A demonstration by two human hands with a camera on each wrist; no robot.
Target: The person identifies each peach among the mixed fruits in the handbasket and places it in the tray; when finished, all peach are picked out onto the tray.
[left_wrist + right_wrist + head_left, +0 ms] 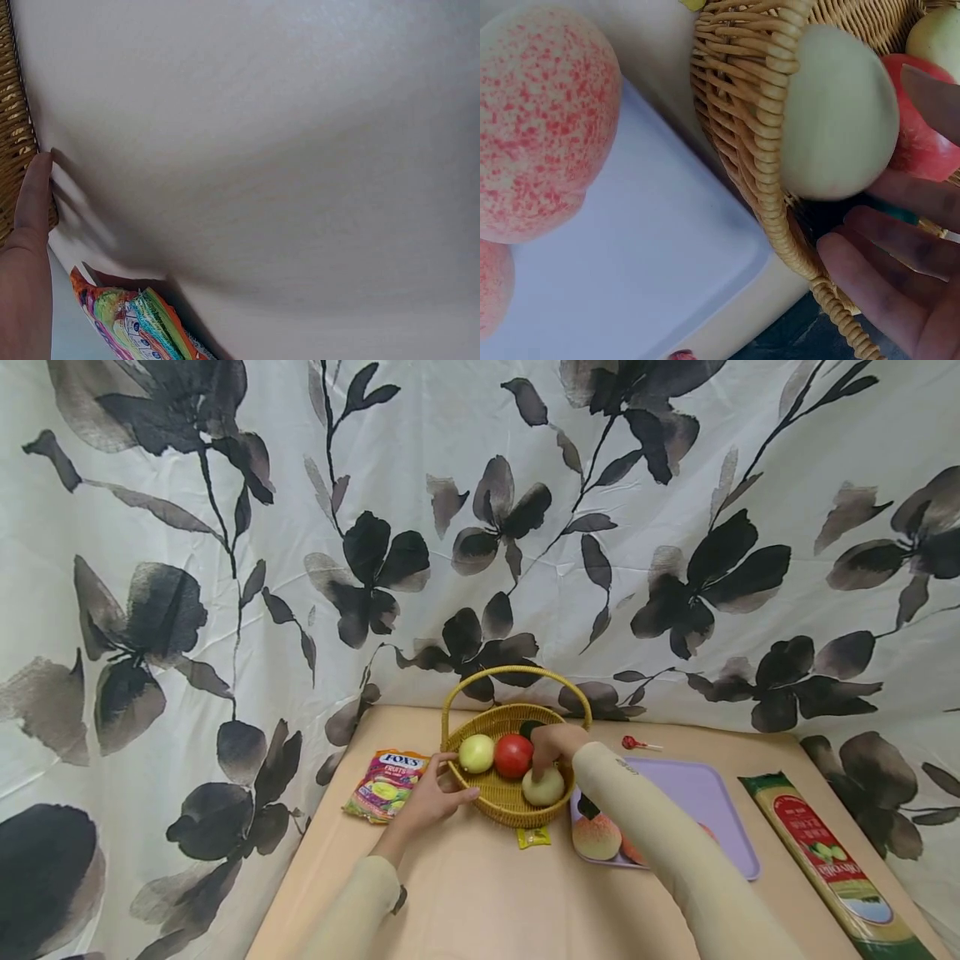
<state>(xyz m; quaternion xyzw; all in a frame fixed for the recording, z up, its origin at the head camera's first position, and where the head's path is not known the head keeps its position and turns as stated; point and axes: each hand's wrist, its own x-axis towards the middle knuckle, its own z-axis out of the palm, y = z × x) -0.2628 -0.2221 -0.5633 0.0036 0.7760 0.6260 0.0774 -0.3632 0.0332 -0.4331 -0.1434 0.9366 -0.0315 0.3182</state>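
Observation:
My left hand (435, 795) holds the left rim of a wicker basket (513, 817) with a tall arched handle. In the left wrist view, one straight finger (34, 191) lies along its outer wall. My right hand (557, 745) reaches inside, fingers loosely bent and spread, a finger touching a pale green round fruit (840, 112). The right wrist view shows that fruit slightly blurred against the rim, with nothing enclosed between thumb and fingers. Beside it in the basket are a red round fruit (513, 756), a yellow-green one (476, 753) and a dark item (530, 727), partly hidden.
Right of the basket, a lavender tray (708, 777) carries peaches (596, 833), partly covered by my right forearm. A candy bag (386, 785) lies left, a small yellow packet (533, 837) in front, a red lollipop (630, 742) behind the tray, a long green-and-red package (832, 860) far right.

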